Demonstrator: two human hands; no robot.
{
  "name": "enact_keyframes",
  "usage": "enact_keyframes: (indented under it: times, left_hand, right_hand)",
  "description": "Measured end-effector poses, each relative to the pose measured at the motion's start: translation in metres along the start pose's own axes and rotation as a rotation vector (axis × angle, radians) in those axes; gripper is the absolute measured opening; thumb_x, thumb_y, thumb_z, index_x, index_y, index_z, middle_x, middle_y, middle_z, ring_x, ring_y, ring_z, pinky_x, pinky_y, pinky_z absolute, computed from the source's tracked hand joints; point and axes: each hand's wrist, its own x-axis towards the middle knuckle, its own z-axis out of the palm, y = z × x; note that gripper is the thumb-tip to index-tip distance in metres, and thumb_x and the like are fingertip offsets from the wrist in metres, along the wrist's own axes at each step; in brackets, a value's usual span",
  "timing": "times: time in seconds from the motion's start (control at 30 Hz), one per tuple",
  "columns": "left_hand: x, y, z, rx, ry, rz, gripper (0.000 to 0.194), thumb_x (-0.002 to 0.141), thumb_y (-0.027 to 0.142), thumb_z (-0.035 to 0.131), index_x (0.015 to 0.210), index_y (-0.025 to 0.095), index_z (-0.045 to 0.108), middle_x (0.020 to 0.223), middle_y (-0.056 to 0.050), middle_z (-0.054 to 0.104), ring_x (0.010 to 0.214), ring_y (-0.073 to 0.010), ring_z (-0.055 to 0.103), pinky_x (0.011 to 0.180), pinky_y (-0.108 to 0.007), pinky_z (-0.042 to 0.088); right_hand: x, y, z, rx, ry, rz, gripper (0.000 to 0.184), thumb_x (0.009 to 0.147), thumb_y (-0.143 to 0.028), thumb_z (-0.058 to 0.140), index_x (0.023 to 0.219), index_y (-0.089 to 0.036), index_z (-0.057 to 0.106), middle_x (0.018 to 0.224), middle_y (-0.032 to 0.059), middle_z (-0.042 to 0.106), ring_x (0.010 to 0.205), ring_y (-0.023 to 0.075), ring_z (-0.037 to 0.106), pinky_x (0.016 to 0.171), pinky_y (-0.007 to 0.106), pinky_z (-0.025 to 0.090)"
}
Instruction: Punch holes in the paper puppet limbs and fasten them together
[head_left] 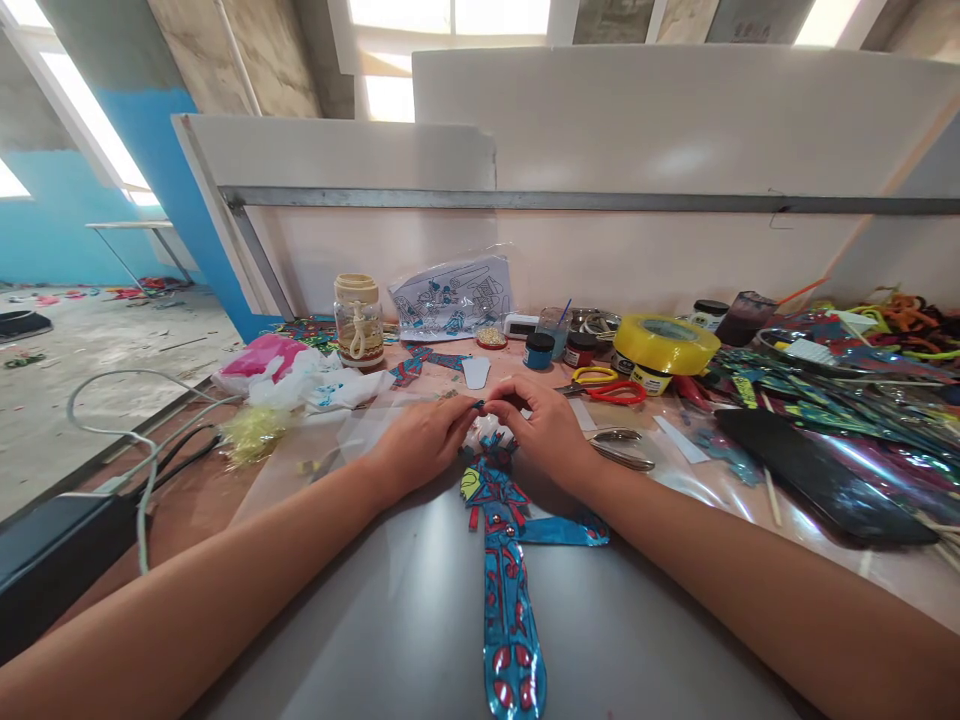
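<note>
My left hand [426,436] and my right hand [546,432] meet at the fingertips, both closed in a pinch. Between them is a small dark blue piece [479,405], mostly hidden by the fingers. Just below lies a flat cut-out figure [512,590], painted blue and red with a shiny clear surface. Its long limb points toward me and a shorter blue arm [566,531] reaches right. Small metal fasteners show at its joints. A yellow-green patch [471,484] sits near its upper end. Whether the pinched piece is joined to the figure, I cannot tell.
Behind my hands stand paint jars [538,351], a glass jar [358,325] and a yellow tape roll [666,343]. Red-handled scissors [616,391] lie right, near a black phone-like slab [817,475]. Painted strips pile up far right. At left are a cable [146,440] and a black box [64,555].
</note>
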Motion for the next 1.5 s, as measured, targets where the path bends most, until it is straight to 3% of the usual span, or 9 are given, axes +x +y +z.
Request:
enact_keyframes:
  times: [0.6, 0.9, 1.1, 1.23, 1.37, 1.5]
  left_hand:
    - [-0.002, -0.004, 0.004, 0.096, 0.054, 0.093, 0.028, 0.101, 0.027, 0.035, 0.094, 0.018, 0.06, 0.077, -0.004, 0.067, 0.072, -0.0196, 0.063, 0.066, -0.03, 0.042]
    - [-0.002, -0.003, 0.003, 0.162, 0.062, 0.12, 0.029, 0.101, 0.025, 0.037, 0.088, 0.017, 0.062, 0.07, -0.004, 0.065, 0.065, -0.02, 0.062, 0.061, -0.03, 0.039]
    - [-0.003, -0.002, 0.003, 0.18, 0.06, 0.081, 0.021, 0.099, 0.023, 0.044, 0.094, 0.016, 0.064, 0.08, -0.006, 0.071, 0.074, -0.0204, 0.066, 0.065, -0.029, 0.042]
    - [-0.003, -0.002, 0.001, 0.155, 0.053, 0.087, 0.025, 0.1, 0.025, 0.042, 0.094, 0.016, 0.064, 0.079, -0.005, 0.07, 0.074, -0.0202, 0.066, 0.065, -0.029, 0.042]
    - [-0.003, -0.002, 0.001, 0.13, 0.115, 0.09, 0.03, 0.102, 0.03, 0.038, 0.093, 0.017, 0.064, 0.08, -0.006, 0.071, 0.073, -0.0204, 0.066, 0.064, -0.03, 0.041]
    - [-0.004, -0.003, 0.001, 0.113, 0.1, 0.081, 0.033, 0.102, 0.032, 0.035, 0.091, 0.018, 0.063, 0.081, -0.005, 0.071, 0.075, -0.0206, 0.066, 0.066, -0.03, 0.042]
  right_hand:
    - [0.0, 0.002, 0.0, 0.033, -0.034, 0.048, 0.008, 0.091, -0.022, 0.06, 0.083, -0.019, 0.062, 0.073, -0.0012, 0.066, 0.068, 0.0141, 0.061, 0.07, 0.027, 0.045]
    - [-0.001, 0.003, -0.001, -0.032, -0.021, -0.054, 0.005, 0.089, -0.021, 0.064, 0.085, -0.019, 0.065, 0.081, 0.0007, 0.069, 0.076, 0.0143, 0.062, 0.072, 0.025, 0.045]
    - [0.0, 0.004, -0.002, 0.054, -0.015, -0.003, 0.01, 0.086, -0.025, 0.068, 0.08, -0.02, 0.063, 0.077, -0.0013, 0.067, 0.072, 0.014, 0.06, 0.069, 0.025, 0.045]
    - [-0.001, 0.004, -0.002, 0.052, -0.029, -0.063, 0.008, 0.088, -0.023, 0.065, 0.081, -0.019, 0.066, 0.078, 0.0005, 0.068, 0.075, 0.0149, 0.061, 0.07, 0.027, 0.046]
    - [0.001, -0.002, -0.005, -0.015, -0.094, -0.144, 0.011, 0.092, -0.022, 0.06, 0.088, -0.018, 0.07, 0.084, 0.0036, 0.071, 0.079, 0.0164, 0.063, 0.073, 0.028, 0.046]
    - [0.015, -0.015, -0.025, -0.139, -0.314, -0.062, 0.01, 0.09, -0.021, 0.061, 0.093, -0.018, 0.07, 0.087, 0.004, 0.072, 0.078, 0.0167, 0.064, 0.071, 0.028, 0.046]
